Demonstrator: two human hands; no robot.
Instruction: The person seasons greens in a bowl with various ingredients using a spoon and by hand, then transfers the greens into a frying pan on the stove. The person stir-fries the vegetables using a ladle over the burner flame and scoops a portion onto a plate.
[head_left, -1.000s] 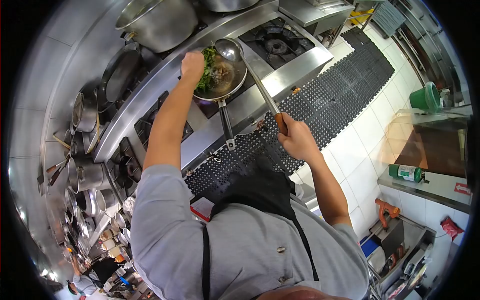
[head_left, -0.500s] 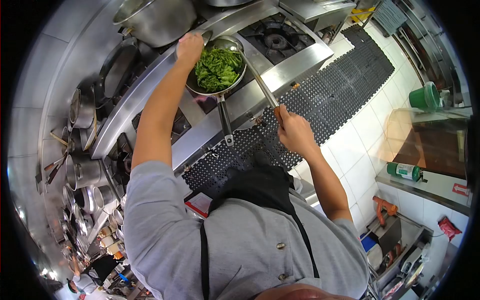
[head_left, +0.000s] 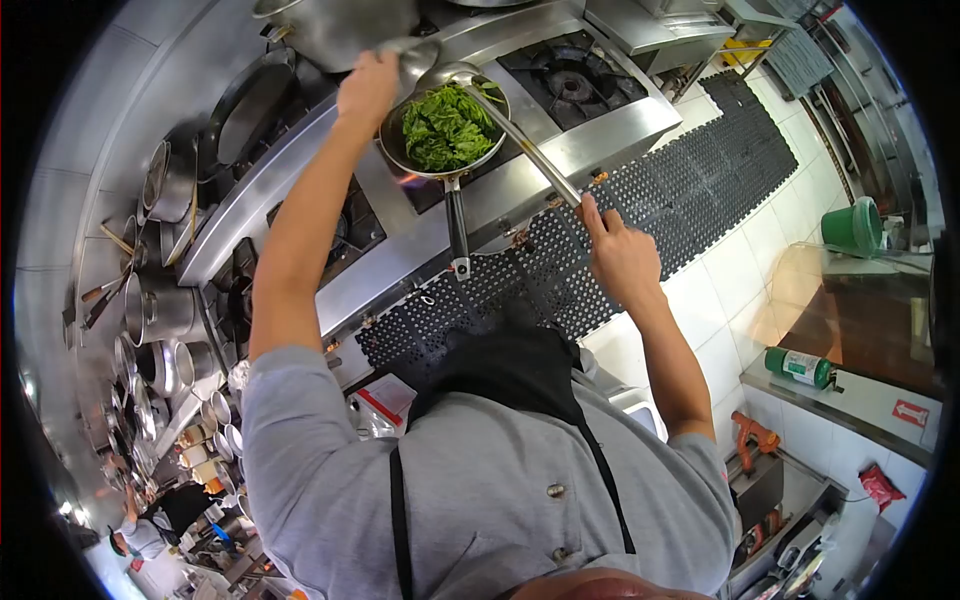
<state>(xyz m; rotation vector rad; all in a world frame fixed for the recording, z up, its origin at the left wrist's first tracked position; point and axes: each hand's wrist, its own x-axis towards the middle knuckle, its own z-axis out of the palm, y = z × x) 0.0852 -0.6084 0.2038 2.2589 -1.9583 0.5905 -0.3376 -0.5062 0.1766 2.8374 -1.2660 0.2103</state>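
Observation:
A frying pan [head_left: 386, 150] full of chopped leafy greens [head_left: 447, 130] sits on the stove, its black handle pointing toward me. An orange-purple flame glows under its near rim. My left hand [head_left: 367, 90] grips a shiny metal bowl [head_left: 416, 62], tilted and slightly blurred, at the pan's far left. My right hand [head_left: 624, 258] is closed round the brown handle of a long metal ladle [head_left: 535, 155]. The ladle's head lies at the pan's far rim, beside the greens, with a few leaves near it.
A large pot [head_left: 350, 30] stands behind the pan. To the right is a burner grate [head_left: 575, 80]. Pots [head_left: 160, 308] and pans line the left side. Black perforated mats [head_left: 660, 190] cover the floor. Another person [head_left: 140, 535] is far off at lower left.
The metal bowl in my left hand has swung up and away from the pan, showing more of itself. My right hand has shifted right and slightly down with the ladle.

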